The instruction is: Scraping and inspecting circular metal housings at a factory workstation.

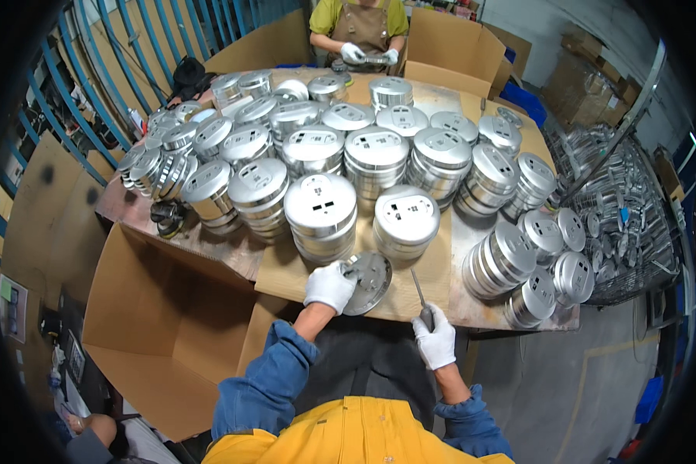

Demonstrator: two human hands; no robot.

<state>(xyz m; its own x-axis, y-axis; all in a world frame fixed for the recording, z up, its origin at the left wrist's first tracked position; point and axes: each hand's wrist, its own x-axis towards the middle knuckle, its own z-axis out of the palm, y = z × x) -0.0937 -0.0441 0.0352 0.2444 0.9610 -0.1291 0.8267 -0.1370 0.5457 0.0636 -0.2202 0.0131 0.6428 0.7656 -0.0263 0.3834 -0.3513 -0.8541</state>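
Note:
My left hand (pixel 331 287), in a white glove, grips the left edge of a round metal disc (pixel 369 284), its duller ribbed inner side facing up. The disc is at the table's front edge, slightly tilted. In my gloved right hand (pixel 435 338) is a hand tool with a long thin shaft (pixel 418 289) and a dark handle; it looks like a file, pointing up and away, apart from the disc. Just beyond both hands stand two stacks of shiny metal covers, a left stack (pixel 321 205) and a right stack (pixel 407 215), with small cut-outs in their tops.
Many more cover stacks fill the table (pixel 441 286). An open cardboard box (pixel 170 325) stands at the front left; a wire basket (pixel 619 209) of metal parts is on the right. A power tool (pixel 167 218) lies at the left edge. Across the table, a gloved co-worker (pixel 361 35) holds a part.

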